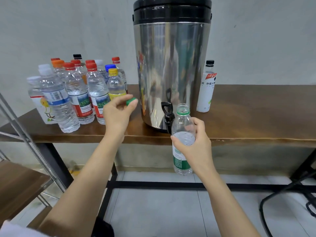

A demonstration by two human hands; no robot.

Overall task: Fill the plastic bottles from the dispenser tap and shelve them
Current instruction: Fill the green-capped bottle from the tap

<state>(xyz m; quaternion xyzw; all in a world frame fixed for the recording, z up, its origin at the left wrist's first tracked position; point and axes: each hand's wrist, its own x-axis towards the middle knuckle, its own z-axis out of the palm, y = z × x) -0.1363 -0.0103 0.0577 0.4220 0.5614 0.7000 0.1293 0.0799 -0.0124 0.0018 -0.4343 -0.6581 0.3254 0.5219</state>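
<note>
While the left hand (118,112) pinches a green cap (131,101), right fingers (196,124) wrap the open bottle (183,127).

At the right middle of the frame, the white bottle (206,94) carries dark Chinese characters "外星人", cut off at its edge. Spaced Latin letters beginning "ALIE" run beneath them. Its red tag (211,76) shows a white "4". At left, a barcode (55,96) stands on a clear bottle (58,100) with a blue-and-white label. The other labels are too small to read.
</note>
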